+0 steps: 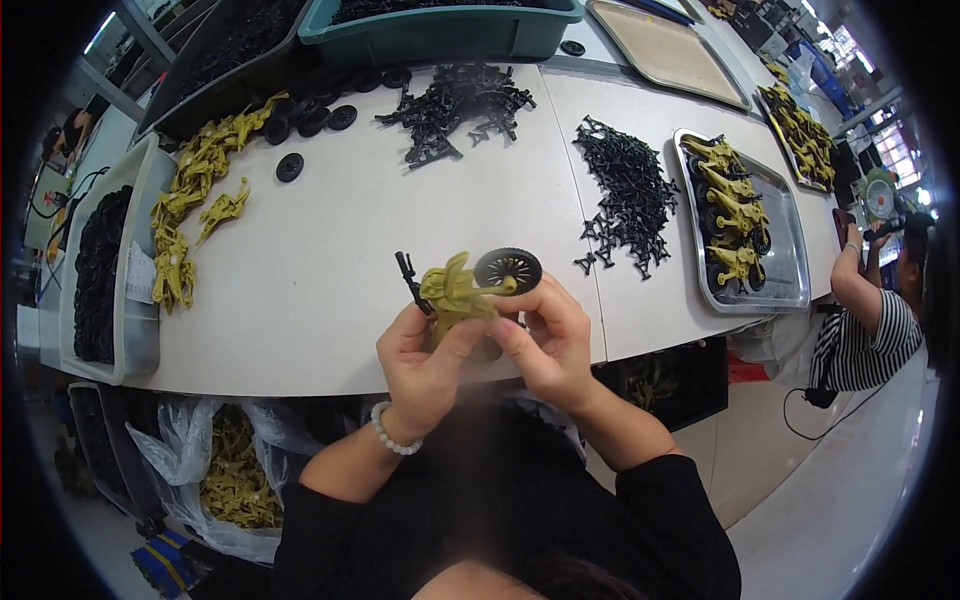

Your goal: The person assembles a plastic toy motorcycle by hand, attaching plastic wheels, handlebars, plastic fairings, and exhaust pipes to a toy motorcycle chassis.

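Close to the table's near edge, I hold a yellow-green plastic toy motorcycle (pixel 452 290) up between both hands. My left hand (pixel 418 368) grips its left part, near a black fork-like piece (pixel 407 278) that sticks up. My right hand (pixel 556 345) is closed on the other end, beside a black spoked wheel (pixel 508 270). Both thumbs press together on the lower part of the body. My fingers hide the underside, and the grip around the wheel is partly covered.
Small black parts (pixel 625 190) and black fork-like parts (pixel 445 110) lie in heaps. Yellow-green bodies (pixel 215 150) and loose wheels (pixel 289 167) are on the left. A metal tray (pixel 785 245) holds several toy motorcycles. A teal bin (pixel 430 40) stands behind; a person (pixel 865 330) is at right.
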`<state>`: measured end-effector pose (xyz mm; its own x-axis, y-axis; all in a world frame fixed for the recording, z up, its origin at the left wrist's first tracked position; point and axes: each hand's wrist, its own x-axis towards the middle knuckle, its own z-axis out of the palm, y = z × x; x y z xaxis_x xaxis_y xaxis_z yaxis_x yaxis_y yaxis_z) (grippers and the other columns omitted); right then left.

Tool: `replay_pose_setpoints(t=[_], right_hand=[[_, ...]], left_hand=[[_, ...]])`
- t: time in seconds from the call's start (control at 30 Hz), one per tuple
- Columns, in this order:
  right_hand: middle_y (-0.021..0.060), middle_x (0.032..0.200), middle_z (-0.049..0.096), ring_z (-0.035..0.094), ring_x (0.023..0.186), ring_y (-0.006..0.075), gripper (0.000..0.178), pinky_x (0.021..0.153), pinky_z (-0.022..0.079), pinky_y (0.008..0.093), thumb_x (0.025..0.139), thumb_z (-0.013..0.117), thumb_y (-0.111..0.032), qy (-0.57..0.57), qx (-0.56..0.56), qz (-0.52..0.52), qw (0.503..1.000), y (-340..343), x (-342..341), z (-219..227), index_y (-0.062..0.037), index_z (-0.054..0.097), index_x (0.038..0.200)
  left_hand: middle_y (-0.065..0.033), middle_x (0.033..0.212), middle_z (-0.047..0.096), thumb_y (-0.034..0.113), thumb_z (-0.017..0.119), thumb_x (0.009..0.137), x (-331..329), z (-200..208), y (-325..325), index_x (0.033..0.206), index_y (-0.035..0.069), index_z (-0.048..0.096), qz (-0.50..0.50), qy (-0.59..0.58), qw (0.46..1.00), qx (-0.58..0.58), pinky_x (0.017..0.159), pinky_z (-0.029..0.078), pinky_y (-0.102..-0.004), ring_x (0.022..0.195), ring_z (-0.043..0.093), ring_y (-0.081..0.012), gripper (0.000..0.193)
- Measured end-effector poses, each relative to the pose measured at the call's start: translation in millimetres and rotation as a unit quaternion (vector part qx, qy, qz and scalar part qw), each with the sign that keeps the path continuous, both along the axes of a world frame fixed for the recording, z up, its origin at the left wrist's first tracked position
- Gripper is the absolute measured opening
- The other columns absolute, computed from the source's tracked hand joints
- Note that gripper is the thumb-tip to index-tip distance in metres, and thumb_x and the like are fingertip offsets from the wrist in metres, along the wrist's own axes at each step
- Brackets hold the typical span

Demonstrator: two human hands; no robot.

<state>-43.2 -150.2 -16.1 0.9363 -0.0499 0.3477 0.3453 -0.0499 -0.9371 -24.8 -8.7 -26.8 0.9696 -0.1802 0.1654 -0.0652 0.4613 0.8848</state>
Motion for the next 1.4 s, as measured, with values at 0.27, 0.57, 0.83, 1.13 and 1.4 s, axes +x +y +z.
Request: replay_pose_setpoints(t=[0.27,0.57,0.83,1.13,1.4], right_hand=[[0.0117,0.114,0.058,0.056,0.106,0.0178,0.044,0.095,0.043,0.0325,0.081,0.074,-0.02,0.161,-0.014,0.108,0.981,-34,3,13,0.0043,0.058,0.114],[0.0081,0.092,0.066,0.063,0.083,0.0153,0.031,0.072,0.047,0.0252,0.074,0.075,-0.005,0.017,-0.085,0.06,0.994,-38,5,29,-0.0002,0.066,0.102],[0.0088,0.096,0.066,0.064,0.089,0.0187,0.034,0.078,0.049,0.0293,0.074,0.077,-0.008,0.096,-0.067,0.09,0.989,-53,-3,31,-0.0006,0.065,0.105],[0.0048,0.098,0.064,0.061,0.095,0.0141,0.03,0.085,0.048,0.029,0.076,0.075,-0.005,0.187,-0.001,0.052,0.981,-85,-25,35,-0.0009,0.064,0.104],[0.0087,0.104,0.065,0.063,0.093,0.0167,0.023,0.084,0.052,0.0306,0.091,0.061,-0.008,-0.057,0.214,-0.3,0.928,-301,-71,52,0.0015,0.059,0.112]], left_hand=[[-0.0035,0.094,0.067,0.006,0.071,0.085,10,12,11,0.103,-0.003,0.065,-0.04,0.035,0.991,0.119,0.073,0.048,-0.0216,0.083,0.059,-0.0072,0.021],[-0.0078,0.07,0.058,0.008,0.078,0.075,14,17,5,0.089,0.0,0.066,-0.027,-0.19,0.927,0.322,0.055,0.043,-0.0288,0.06,0.054,-0.019,0.02],[-0.0096,0.07,0.059,0.003,0.076,0.072,17,33,3,0.084,0.0,0.063,-0.06,-0.264,0.879,0.391,0.056,0.044,-0.0322,0.06,0.056,-0.0238,0.018],[-0.0127,0.1,0.061,0.013,0.08,0.07,14,40,-11,0.108,0.002,0.059,-0.127,-0.263,0.872,0.393,0.072,0.047,-0.0351,0.086,0.059,-0.0265,0.045],[-0.0154,0.122,0.056,0.014,0.08,0.072,24,24,13,0.122,0.001,0.053,-0.087,-0.215,0.882,0.41,0.089,0.046,-0.0378,0.107,0.057,-0.0281,0.059]])
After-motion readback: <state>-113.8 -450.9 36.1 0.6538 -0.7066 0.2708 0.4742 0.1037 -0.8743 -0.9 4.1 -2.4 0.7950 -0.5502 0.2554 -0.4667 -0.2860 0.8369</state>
